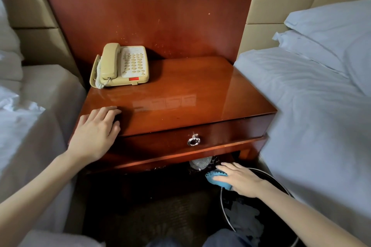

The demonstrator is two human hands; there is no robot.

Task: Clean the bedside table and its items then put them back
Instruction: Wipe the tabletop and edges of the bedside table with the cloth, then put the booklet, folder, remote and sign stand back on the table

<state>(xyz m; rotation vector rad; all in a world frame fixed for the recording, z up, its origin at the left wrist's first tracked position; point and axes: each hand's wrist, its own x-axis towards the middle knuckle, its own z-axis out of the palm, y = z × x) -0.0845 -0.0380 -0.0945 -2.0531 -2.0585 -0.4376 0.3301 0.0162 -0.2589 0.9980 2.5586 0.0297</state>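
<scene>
A white bed (pixel 311 116) touches the bedside table (pixel 190 90) at 3 o'clock. The bin (pixel 222 202) sits at 5 o'clock. The phone (pixel 122 65) lies at the table's 10 o'clock, its handset running 12 to 6. The left hand (pixel 96 126) rests flat at 7 o'clock. The right hand (pixel 241 179) grips a blue cloth (pixel 217 179) over the bin.

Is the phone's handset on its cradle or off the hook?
On its cradle: the handset lies seated flat in the phone base.

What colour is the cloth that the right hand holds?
Blue. The head view shows the cloth in the right hand best.
</scene>
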